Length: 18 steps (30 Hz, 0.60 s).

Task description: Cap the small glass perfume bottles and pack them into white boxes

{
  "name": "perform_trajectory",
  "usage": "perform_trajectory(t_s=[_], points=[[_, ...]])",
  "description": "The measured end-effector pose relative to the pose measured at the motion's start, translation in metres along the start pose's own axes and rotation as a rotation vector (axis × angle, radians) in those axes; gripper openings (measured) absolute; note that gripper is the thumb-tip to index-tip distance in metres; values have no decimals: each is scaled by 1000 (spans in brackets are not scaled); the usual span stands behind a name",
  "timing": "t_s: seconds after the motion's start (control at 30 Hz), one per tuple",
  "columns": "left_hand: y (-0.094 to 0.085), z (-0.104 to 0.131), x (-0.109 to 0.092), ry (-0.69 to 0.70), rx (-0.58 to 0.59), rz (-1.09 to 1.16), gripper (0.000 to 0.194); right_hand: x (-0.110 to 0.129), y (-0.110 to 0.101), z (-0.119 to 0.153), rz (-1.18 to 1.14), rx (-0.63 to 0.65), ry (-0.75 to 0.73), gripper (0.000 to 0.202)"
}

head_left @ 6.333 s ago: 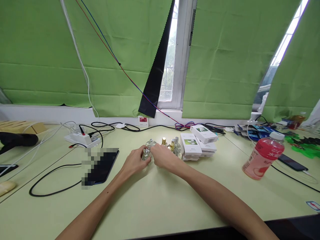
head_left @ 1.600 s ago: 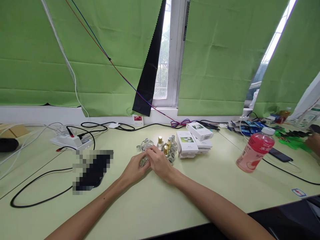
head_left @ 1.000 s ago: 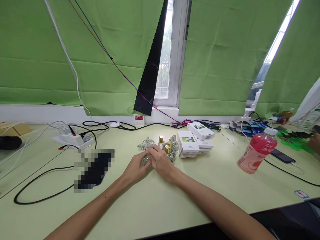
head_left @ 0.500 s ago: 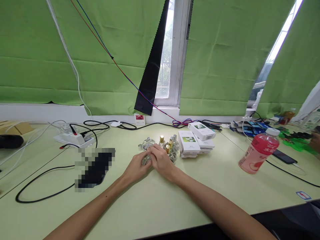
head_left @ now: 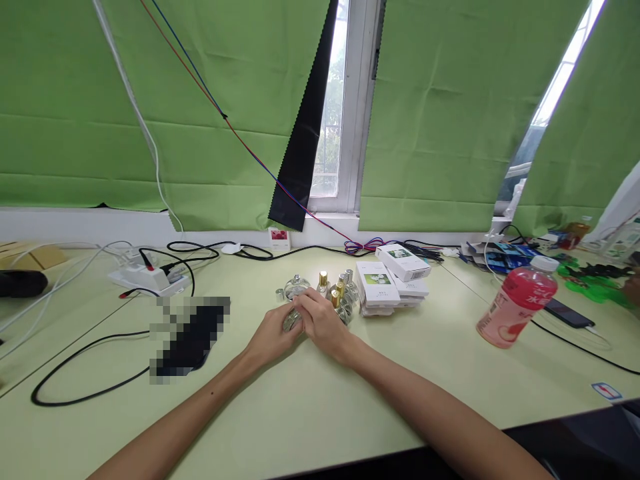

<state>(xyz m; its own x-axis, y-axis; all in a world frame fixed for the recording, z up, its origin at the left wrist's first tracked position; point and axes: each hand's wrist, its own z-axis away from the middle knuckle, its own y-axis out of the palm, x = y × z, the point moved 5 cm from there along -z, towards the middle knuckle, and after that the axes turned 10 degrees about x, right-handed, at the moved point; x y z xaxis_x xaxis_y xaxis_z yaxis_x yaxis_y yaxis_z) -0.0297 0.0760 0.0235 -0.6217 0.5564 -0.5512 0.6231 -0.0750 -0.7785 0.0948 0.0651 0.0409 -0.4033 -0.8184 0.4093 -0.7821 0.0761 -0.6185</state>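
My left hand (head_left: 274, 331) is closed round a small round glass bottle (head_left: 291, 319) low over the table. My right hand (head_left: 321, 320) lies across its top, with bent fingers on the same bottle, and hides much of it. Just behind my hands stands another round clear bottle (head_left: 297, 287), with a small cap-like piece (head_left: 279, 293) at its left. Several glass bottles with gold and silver caps (head_left: 341, 290) are grouped behind and to the right of my right hand, partly hidden by it.
White boxes (head_left: 379, 285) are stacked right of the bottles. Further right a pink drink bottle (head_left: 519, 303) stands by a phone (head_left: 570, 313). On the left are a blurred dark object (head_left: 193, 337), a looped black cable and a white power strip (head_left: 145, 277). Cables run along the wall.
My hands and the bottle between them have stayed almost still. Part of another person's hand at the far right edge is no longer in view.
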Motion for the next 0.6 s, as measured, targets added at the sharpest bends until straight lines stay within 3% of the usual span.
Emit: perform_trajectory(t_s=[0.6], points=[[-1, 0, -3, 3, 4, 1, 23, -5, 2, 8, -90, -71, 31, 15]])
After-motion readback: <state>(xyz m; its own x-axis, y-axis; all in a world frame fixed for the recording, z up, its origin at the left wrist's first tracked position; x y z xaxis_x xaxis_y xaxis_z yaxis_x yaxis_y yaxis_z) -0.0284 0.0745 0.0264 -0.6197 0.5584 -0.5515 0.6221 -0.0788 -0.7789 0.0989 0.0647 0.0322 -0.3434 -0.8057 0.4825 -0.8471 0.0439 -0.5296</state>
